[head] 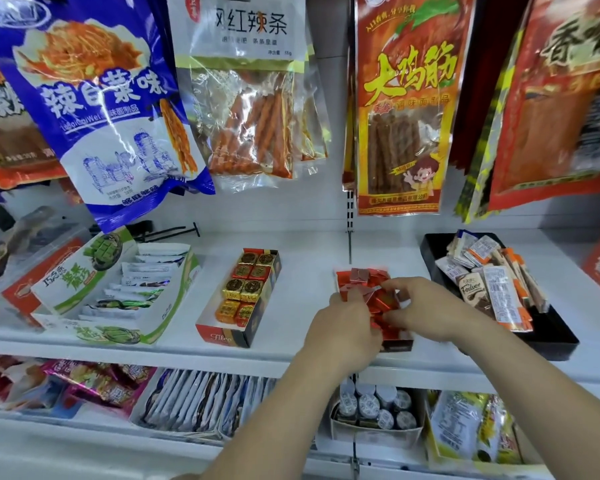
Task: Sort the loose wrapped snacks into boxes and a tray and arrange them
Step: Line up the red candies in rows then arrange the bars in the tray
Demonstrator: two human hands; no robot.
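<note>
both hands work in the box of red wrapped snacks, which sits on the shelf near its front edge, between the box of gold and orange squares and the black tray of long wrapped bars. the red box's long axis runs from the shelf's front edge toward the back, and the loose red pieces lie heaped and crooked inside it.

the left hand covers the box's front left part, fingers curled down onto the pile; whether it pinches a piece i cannot tell. the right hand reaches in from the tray side, its fingertips closed on a red piece near the middle of the heap. both forearms rise from the bottom of the view, wrists bent downward.

the pile lies directly under both hands, so squaring the pieces into rows probably needs only finger work. the right hand is nearer the tray.
</note>
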